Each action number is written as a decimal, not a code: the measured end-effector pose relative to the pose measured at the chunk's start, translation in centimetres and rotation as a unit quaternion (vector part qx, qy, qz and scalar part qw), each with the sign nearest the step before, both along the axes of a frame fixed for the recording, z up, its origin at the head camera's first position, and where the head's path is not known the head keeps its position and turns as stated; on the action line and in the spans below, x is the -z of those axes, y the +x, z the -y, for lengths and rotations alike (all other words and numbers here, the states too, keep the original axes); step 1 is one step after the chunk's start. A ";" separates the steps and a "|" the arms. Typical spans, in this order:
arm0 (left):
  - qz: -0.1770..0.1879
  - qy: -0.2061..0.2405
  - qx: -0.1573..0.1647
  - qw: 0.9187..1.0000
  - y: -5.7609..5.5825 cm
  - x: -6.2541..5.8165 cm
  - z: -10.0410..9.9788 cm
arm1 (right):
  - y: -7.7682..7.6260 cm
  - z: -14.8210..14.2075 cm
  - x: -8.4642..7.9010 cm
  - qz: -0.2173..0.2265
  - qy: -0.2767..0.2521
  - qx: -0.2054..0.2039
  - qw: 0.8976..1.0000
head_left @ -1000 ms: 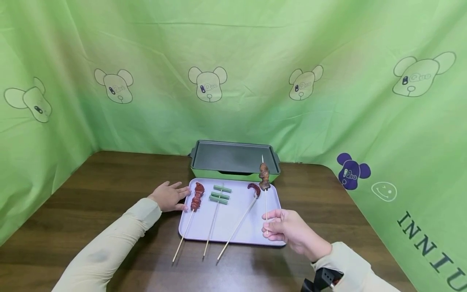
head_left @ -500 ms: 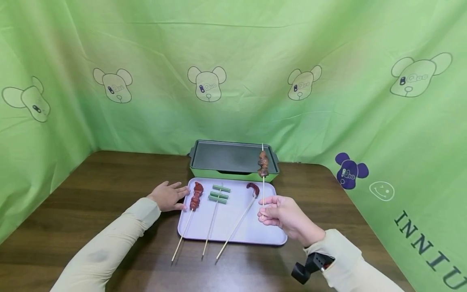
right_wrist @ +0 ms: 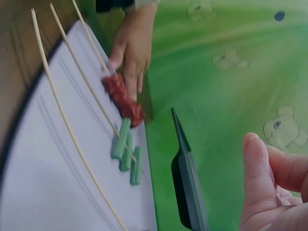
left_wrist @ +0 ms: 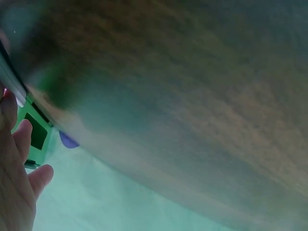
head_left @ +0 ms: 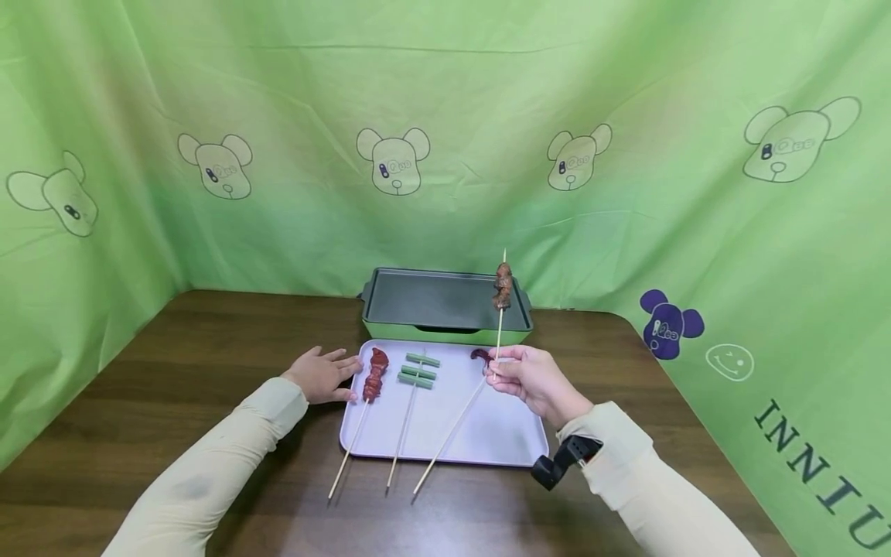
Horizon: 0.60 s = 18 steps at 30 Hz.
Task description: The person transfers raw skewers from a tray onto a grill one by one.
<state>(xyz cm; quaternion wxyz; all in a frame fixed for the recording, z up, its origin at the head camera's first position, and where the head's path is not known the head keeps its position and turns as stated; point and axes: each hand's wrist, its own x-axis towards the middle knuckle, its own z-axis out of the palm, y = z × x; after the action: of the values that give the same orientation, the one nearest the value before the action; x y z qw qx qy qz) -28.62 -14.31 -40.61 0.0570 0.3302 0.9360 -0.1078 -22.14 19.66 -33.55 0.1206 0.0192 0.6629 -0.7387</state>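
My right hand pinches the stick of a brown meat skewer, raised upright above the tray's right side; its meat overlaps the grill's right end in the head view. Fingers spread, my left hand rests at the left edge of the lilac tray. On that tray lie a red meat skewer, a skewer of green pieces and a skewer with a dark red curled piece, partly hidden behind my right hand. Their sticks stick out over the near rim.
Behind the tray stands a green grill with a dark flat plate. The brown wooden table extends to both sides. A green curtain with bear prints hangs at the back and sides.
My right hand has moved forward and slightly left with the brown meat skewer, taking the meat from over the tray's far edge to over the grill in the head view. My left hand stays put.
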 end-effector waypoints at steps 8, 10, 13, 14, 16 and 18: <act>0.004 0.006 0.003 1.000 0.0 0.1 0.1 | -2.1 0.4 -0.4 0.002 0.017 0.046 0.999; 0.006 0.008 0.003 1.000 0.0 0.1 0.2 | -2.5 0.3 -0.4 0.007 0.020 0.046 0.999; 0.007 0.007 0.003 1.000 0.1 0.0 0.2 | -3.2 0.2 -0.5 0.019 0.017 0.042 0.999; 0.006 0.007 0.003 1.000 0.1 0.0 0.2 | -3.5 0.1 -0.6 0.024 0.014 0.041 0.999; 0.007 0.008 0.004 1.000 0.1 -0.1 0.1 | -4.0 -0.1 -0.8 0.031 0.004 0.034 0.999; 0.009 0.008 0.005 1.000 0.1 -0.2 0.1 | -4.5 -0.4 -1.0 0.036 -0.003 0.029 0.999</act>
<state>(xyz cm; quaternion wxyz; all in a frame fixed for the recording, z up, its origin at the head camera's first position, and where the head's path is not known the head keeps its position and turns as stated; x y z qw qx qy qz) -28.53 -14.36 -40.41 0.0623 0.3366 0.9345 -0.0972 -26.61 20.10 -32.56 0.1226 0.0644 0.6550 -0.7428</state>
